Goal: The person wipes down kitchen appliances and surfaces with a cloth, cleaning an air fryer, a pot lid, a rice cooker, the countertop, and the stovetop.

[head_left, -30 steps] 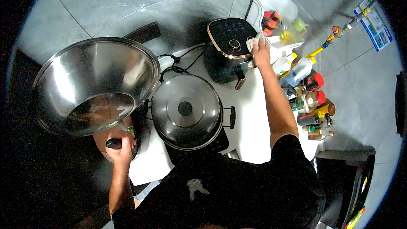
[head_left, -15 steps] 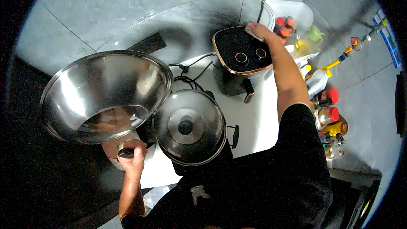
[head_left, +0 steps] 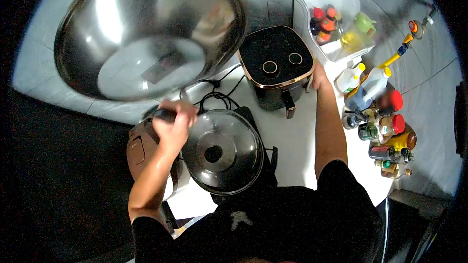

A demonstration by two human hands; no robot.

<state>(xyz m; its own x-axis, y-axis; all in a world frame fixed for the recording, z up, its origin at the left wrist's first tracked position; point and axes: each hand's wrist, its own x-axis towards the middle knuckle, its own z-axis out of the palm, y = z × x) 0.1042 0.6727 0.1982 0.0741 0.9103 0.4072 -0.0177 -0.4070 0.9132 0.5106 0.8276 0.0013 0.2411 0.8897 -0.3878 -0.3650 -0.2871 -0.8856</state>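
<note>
My left hand [head_left: 173, 119] is closed around the black handle of a big shiny steel wok [head_left: 141, 24], tilted up at the upper left with its inside facing me. My right hand [head_left: 319, 78] is down at the right side of the black air fryer [head_left: 273, 51], with a pale bit of cloth [head_left: 309, 85] showing beside the fingers; part of the hand is hidden by the fryer. Between my arms sits a covered pot with a domed lid [head_left: 229, 158] and black knob. A brown rice-cooker-like appliance [head_left: 139, 148] stands under my left forearm.
Bottles and jars [head_left: 385, 126] crowd the white counter's [head_left: 297, 151] right edge. A white bin [head_left: 304, 19] with sauce bottles stands at the back right. Black cords [head_left: 217, 98] lie between pot and fryer. A yellow hose [head_left: 390, 61] runs along the right wall.
The wok has risen and moved away from me with my left hand, uncovering the brown appliance. My right hand has gone from the air fryer's top down to its right side.
</note>
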